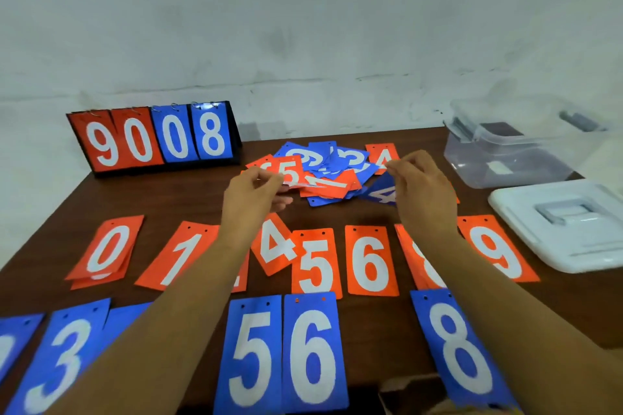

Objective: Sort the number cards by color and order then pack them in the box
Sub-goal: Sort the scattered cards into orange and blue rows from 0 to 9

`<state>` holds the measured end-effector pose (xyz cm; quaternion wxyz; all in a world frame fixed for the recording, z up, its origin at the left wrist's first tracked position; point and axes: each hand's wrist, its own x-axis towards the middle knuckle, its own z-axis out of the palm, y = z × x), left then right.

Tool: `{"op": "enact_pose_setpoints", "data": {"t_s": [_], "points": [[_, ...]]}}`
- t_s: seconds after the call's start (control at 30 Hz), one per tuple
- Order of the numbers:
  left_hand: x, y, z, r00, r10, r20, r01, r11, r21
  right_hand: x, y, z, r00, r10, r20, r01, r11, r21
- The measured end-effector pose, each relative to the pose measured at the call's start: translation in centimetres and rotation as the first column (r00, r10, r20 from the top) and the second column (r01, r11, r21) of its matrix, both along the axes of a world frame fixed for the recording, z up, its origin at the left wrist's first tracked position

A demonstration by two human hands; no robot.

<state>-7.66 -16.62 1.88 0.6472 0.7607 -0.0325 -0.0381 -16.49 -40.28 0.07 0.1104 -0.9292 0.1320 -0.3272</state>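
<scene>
A: Where do the cards stand?

B: The unsorted pile [332,175] sits mid-table [168,199], orange and blue mixed. Nearer the person, an orange row [371,259] shows 0, 1, 4, 5, 6, 8 and 9. A blue row [313,347] shows 3, 5, 6 and 8.

A: And the hands?

B: The left hand [251,194] pinches an orange 5 card [290,172] at the pile's left edge. The right hand [421,185] seems to pinch a corner of a blue 4 card [382,194], tilted up at the pile's right edge.

A: Which step, then?

B: Sorting, I judge, roughly midway. The box [505,162] stands open at the far right, its lid [573,229] beside it, and I see no cards in it.

A: Next?

B: Probably the 5 goes onto the row's orange 5, and the 4 into the blue gap between 3 and 5, where the left forearm now lies across.
</scene>
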Motion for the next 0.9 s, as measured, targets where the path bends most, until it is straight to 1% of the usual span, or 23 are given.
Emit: {"op": "enact_pose_setpoints", "data": {"t_s": [0.07,0.1,0.13,0.17,0.2,0.23,0.27,0.4,0.53,0.57,0.63,0.7,0.73,0.8,0.9], "points": [[-0.8,0.3,0.0,0.998,0.026,-0.050,-0.028,0.999,-0.040,-1.6,0.1,0.9,0.992,0.024,0.125,-0.053,0.972,0.230],[-1.2,0.4,-0.1,0.996,0.036,-0.080,-0.042,0.996,-0.082,-2.3,0.4,1.2,0.983,0.022,0.182,-0.091,0.919,0.384],[-1.6,0.5,-0.1,0.993,0.046,-0.106,-0.059,0.990,-0.125,-2.8,0.7,1.4,0.974,0.017,0.227,-0.141,0.829,0.542],[-2.0,0.6,-0.2,0.990,0.056,-0.128,-0.077,0.984,-0.160,-3.4,1.2,1.5,0.967,0.007,0.256,-0.183,0.717,0.672],[-2.3,0.6,-0.4,0.987,0.061,-0.148,-0.089,0.978,-0.187,-3.7,1.6,1.5,0.963,-0.012,0.270,-0.209,0.600,0.772],[-2.7,0.6,-0.5,0.984,0.064,-0.168,-0.099,0.973,-0.210,-3.9,1.9,1.2,0.962,-0.026,0.272,-0.223,0.500,0.837],[-3.0,0.6,-0.6,0.979,0.066,-0.192,-0.111,0.967,-0.231,-4.1,2.2,0.9,0.962,-0.031,0.270,-0.232,0.420,0.877],[-4.1,0.6,-0.6,0.956,0.046,-0.291,-0.140,0.939,-0.313,-4.4,3.1,-0.1,0.956,0.010,0.293,-0.291,0.170,0.942],[-5.1,0.8,-0.7,0.950,0.006,-0.314,-0.122,0.929,-0.350,-4.3,3.9,-0.1,0.958,0.081,0.277,-0.281,0.057,0.958],[-5.4,0.9,-0.7,0.951,-0.008,-0.308,-0.107,0.929,-0.355,-4.3,4.1,0.0,0.964,0.090,0.250,-0.256,0.056,0.965],[-6.0,1.3,-1.0,0.956,-0.053,-0.289,-0.056,0.932,-0.357,-4.2,4.2,0.1,0.979,0.112,0.169,-0.181,0.116,0.977],[-6.5,1.6,-1.3,0.953,-0.151,-0.264,0.034,0.915,-0.402,-4.2,4.2,0.2,0.984,0.126,0.129,-0.150,0.175,0.973],[-6.8,1.7,-1.5,0.948,-0.205,-0.245,0.085,0.902,-0.424,-4.1,4.1,0.2,0.985,0.122,0.124,-0.145,0.183,0.972],[-7.2,1.7,-1.8,0.937,-0.274,-0.218,0.152,0.879,-0.452,-4.1,4.0,0.2,0.985,0.112,0.134,-0.149,0.148,0.978],[-7.8,1.5,-2.0,0.918,-0.311,-0.245,0.142,0.836,-0.530,-3.9,3.9,0.3,0.984,0.112,0.141,-0.155,0.122,0.980]]}}
